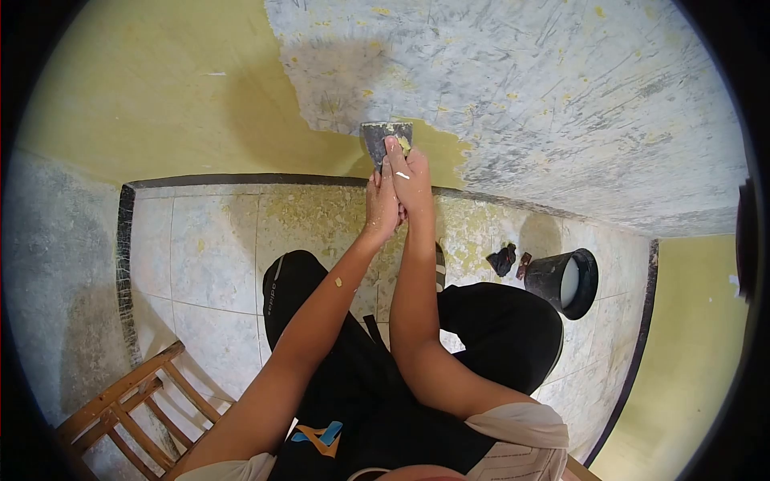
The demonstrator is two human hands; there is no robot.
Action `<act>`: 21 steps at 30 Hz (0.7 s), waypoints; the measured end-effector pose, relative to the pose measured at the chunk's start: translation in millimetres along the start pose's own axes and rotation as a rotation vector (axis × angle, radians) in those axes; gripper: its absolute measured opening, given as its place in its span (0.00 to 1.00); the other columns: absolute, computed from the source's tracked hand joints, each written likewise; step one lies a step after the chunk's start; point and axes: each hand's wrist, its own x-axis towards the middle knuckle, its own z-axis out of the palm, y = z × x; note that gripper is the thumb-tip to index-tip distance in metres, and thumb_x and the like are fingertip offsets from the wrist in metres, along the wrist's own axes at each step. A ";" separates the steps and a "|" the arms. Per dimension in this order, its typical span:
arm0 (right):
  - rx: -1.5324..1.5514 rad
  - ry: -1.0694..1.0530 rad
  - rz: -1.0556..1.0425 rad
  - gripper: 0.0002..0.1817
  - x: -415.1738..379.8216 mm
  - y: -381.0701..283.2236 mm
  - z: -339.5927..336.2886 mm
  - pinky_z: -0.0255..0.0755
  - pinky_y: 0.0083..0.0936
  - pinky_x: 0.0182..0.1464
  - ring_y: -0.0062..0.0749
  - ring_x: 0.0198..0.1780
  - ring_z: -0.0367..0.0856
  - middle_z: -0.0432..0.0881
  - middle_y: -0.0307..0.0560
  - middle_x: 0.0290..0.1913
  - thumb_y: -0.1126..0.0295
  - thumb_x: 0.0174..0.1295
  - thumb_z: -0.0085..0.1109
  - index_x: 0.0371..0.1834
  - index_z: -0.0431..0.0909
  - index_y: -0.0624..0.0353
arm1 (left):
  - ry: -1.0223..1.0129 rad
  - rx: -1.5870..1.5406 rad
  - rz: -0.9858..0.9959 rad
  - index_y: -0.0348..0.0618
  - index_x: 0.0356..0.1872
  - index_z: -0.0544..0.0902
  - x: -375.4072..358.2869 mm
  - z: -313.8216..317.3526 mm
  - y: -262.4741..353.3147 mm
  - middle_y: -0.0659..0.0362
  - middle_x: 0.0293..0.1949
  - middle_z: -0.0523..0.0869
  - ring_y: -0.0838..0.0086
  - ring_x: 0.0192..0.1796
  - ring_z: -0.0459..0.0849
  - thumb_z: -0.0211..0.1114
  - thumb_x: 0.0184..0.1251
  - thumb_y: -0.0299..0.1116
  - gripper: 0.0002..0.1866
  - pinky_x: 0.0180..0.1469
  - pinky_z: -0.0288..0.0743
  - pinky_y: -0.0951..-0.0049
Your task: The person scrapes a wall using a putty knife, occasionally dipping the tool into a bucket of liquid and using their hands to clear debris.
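Both of my hands are together in front of me on a putty knife (374, 144), its wide dark blade flat against the wall at the lower edge of the bared patch. My right hand (412, 183) is closed around it, a finger stretched along the blade. Just below and to the left, my left hand (382, 207) is closed at the handle, which the hands hide. Yellow paint flakes cling to the blade and to my skin. Yellow paint (321, 156) remains left of and beneath the blade; above and to the right lies scraped grey-white wall (513, 96).
Paint chips (309, 210) litter the tiled floor (212, 272) along the dark skirting (241, 179). At right a black bucket (547, 277) holds whitish liquid, with a dark crumpled cloth (503, 260) beside it. A wooden chair (112, 417) stands at lower left.
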 end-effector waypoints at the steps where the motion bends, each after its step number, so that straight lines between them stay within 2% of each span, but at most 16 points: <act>1: 0.060 0.023 -0.031 0.25 -1.0 4.3 2.7 0.68 0.28 0.31 0.20 0.29 0.68 0.77 0.39 0.25 0.53 0.78 0.59 0.32 0.78 0.67 | 0.020 0.063 -0.024 0.46 0.44 0.73 1.2 -3.0 -2.9 0.65 0.20 0.73 0.82 0.15 0.70 0.47 0.85 0.60 0.25 0.15 0.61 0.76; 3: 0.117 0.056 -0.004 0.24 2.3 32.6 8.3 0.68 0.28 0.31 0.20 0.29 0.70 0.77 0.38 0.25 0.54 0.78 0.59 0.32 0.77 0.66 | 0.033 0.081 0.000 0.45 0.44 0.74 6.3 -8.0 -11.8 0.65 0.19 0.72 0.82 0.14 0.70 0.49 0.84 0.59 0.25 0.15 0.61 0.76; 8: 0.297 0.081 0.046 0.24 5.2 41.6 19.6 0.69 0.27 0.31 0.20 0.29 0.73 0.78 0.39 0.25 0.54 0.78 0.59 0.30 0.77 0.64 | 0.031 0.122 0.065 0.45 0.42 0.75 4.9 -15.0 2.1 0.66 0.17 0.72 0.81 0.12 0.69 0.53 0.84 0.55 0.22 0.14 0.60 0.75; 10: 0.297 0.154 -0.024 0.23 2.5 31.4 25.2 0.59 0.22 0.25 0.14 0.24 0.66 0.74 0.31 0.21 0.57 0.80 0.57 0.26 0.76 0.58 | 0.007 0.167 0.012 0.41 0.42 0.79 2.4 -18.8 12.8 0.66 0.22 0.76 0.82 0.19 0.72 0.57 0.84 0.51 0.21 0.19 0.64 0.74; 11: 0.294 0.151 -0.025 0.23 5.5 36.6 26.6 0.59 0.22 0.25 0.14 0.24 0.66 0.74 0.31 0.21 0.57 0.80 0.57 0.26 0.76 0.58 | 0.008 0.163 0.012 0.41 0.42 0.79 3.4 -18.2 13.0 0.66 0.22 0.76 0.82 0.19 0.72 0.57 0.84 0.51 0.21 0.19 0.64 0.74; 13: 0.235 0.209 -0.059 0.23 12.6 46.1 29.7 0.58 0.22 0.25 0.14 0.24 0.66 0.74 0.31 0.21 0.57 0.80 0.56 0.25 0.75 0.56 | 0.039 0.254 0.235 0.40 0.45 0.81 9.7 -17.7 9.3 0.65 0.22 0.78 0.81 0.19 0.73 0.57 0.84 0.50 0.21 0.19 0.64 0.74; 17: 0.250 0.191 -0.070 0.24 12.2 40.6 28.4 0.58 0.22 0.24 0.14 0.23 0.66 0.74 0.32 0.21 0.56 0.80 0.56 0.24 0.74 0.56 | 0.023 0.267 0.204 0.41 0.49 0.80 16.2 -19.5 7.6 0.64 0.22 0.77 0.81 0.17 0.72 0.53 0.85 0.53 0.22 0.17 0.62 0.74; 19: 0.312 0.182 -0.034 0.25 17.0 52.6 31.1 0.62 0.22 0.23 0.17 0.21 0.69 0.74 0.34 0.20 0.54 0.80 0.56 0.23 0.74 0.56 | -0.011 0.175 0.030 0.38 0.50 0.81 5.3 -17.2 22.3 0.62 0.26 0.81 0.80 0.24 0.75 0.57 0.84 0.50 0.22 0.26 0.70 0.72; 21: 0.324 0.172 -0.024 0.25 16.0 52.4 30.5 0.63 0.23 0.23 0.19 0.20 0.71 0.75 0.35 0.20 0.54 0.80 0.56 0.24 0.74 0.57 | -0.004 0.201 -0.005 0.37 0.51 0.81 1.5 -16.8 28.3 0.62 0.26 0.81 0.79 0.26 0.76 0.58 0.84 0.50 0.22 0.29 0.71 0.72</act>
